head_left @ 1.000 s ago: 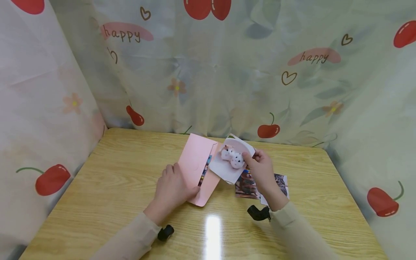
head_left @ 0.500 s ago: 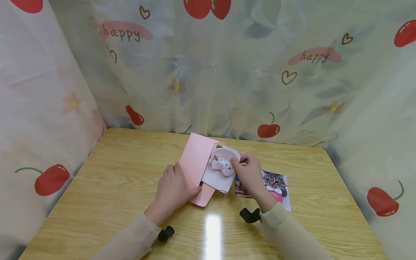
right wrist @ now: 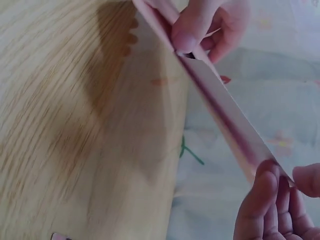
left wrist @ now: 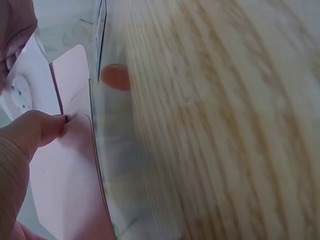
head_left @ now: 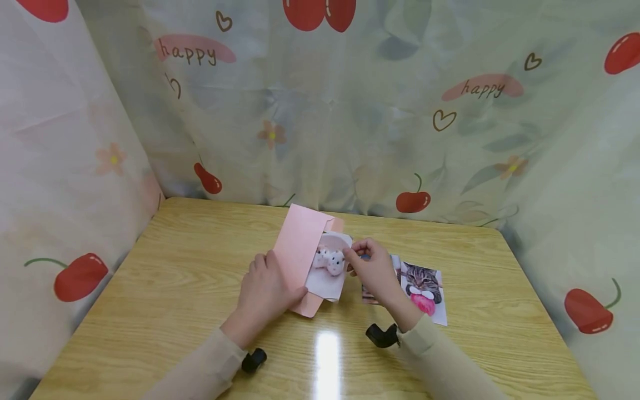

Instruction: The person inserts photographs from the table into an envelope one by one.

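Observation:
A pink envelope (head_left: 298,239) is held tilted above the table by my left hand (head_left: 264,289), its thumb pressing near the lower end of the opening. Between the thumb and fingers of my right hand (head_left: 375,273) is the right edge of a photo (head_left: 325,284) with two small white spotted animals. Its left part is inside the envelope, hidden by the front panel. In the left wrist view, the left thumb lies over the envelope (left wrist: 75,185) beside the photo (left wrist: 37,72). The right wrist view shows the right fingers (right wrist: 262,192) pinching the photo's edge at the opening.
On the wooden table (head_left: 190,250), a cat photo (head_left: 424,286) lies right of the right hand. Another photo (head_left: 369,297) lies partly hidden under that hand. A patterned curtain (head_left: 330,111) closes off the back and sides.
My right hand has moved left with the animal photo, whose left part has gone into the envelope. More of the cat photo shows. The left hand stays almost still on the envelope.

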The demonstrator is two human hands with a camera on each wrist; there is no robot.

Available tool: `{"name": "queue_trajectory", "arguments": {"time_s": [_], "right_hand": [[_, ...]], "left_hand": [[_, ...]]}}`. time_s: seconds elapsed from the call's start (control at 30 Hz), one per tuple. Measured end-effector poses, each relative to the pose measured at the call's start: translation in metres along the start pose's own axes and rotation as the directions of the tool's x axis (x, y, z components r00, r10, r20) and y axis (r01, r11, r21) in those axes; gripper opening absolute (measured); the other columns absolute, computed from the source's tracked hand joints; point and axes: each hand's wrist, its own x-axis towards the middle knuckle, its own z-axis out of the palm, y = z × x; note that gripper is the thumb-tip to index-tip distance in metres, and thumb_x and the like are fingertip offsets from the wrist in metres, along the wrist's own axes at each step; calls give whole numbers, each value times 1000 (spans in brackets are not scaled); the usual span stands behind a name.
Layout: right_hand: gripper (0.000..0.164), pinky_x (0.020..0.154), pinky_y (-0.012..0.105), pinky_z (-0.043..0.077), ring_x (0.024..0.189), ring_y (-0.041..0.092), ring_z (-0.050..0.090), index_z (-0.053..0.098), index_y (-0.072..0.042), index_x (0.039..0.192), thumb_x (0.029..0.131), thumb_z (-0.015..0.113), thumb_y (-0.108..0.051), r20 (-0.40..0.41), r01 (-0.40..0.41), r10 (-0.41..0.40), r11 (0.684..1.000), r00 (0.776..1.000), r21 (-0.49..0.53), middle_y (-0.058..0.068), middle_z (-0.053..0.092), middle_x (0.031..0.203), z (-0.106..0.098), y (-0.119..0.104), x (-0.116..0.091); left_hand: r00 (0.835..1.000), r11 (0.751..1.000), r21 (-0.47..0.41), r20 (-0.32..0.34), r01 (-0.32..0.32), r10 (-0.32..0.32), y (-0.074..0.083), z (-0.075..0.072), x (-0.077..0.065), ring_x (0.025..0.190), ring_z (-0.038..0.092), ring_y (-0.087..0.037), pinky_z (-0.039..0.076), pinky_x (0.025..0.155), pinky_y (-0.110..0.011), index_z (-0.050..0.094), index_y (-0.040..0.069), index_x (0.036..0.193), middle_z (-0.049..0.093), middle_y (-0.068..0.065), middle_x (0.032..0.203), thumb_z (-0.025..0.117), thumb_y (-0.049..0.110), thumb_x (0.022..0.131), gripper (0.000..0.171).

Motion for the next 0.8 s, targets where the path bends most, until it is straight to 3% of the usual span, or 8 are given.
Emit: {"name": "queue_trajectory", "arguments": {"time_s": [0.23,0.57,0.8], "right_hand": [[17,69,39,56,77,28,68,60,-5,104,94,64,-17,30,-16,15,998,999,61,15,62,94,6,-10,-4],[18,69,45,55,69,25,67,60,-1,105,88,65,-4,-55,-41,40,999,998,-29,13,65,87,20,-4,6],[23,62,35,56,66,21,65,58,-1,106,85,68,-1,-47,-105,106,994,993,25,14,63,86,35,8,15]], "left_hand": [[1000,1000,0,-5,3,-3,-1,3,2,88,49,-32,49,70,-45,44,-11,119,47,-21,100,73,66,62,100],[998,998,-47,52,32,-30,5,0,0,91,48,-31,48,75,-43,44,-9,121,47,-20,105,68,69,66,99],[997,996,-83,77,32,-26,9,-2,-2,91,47,-29,48,77,-41,46,-10,121,47,-19,104,68,71,65,100]]}}
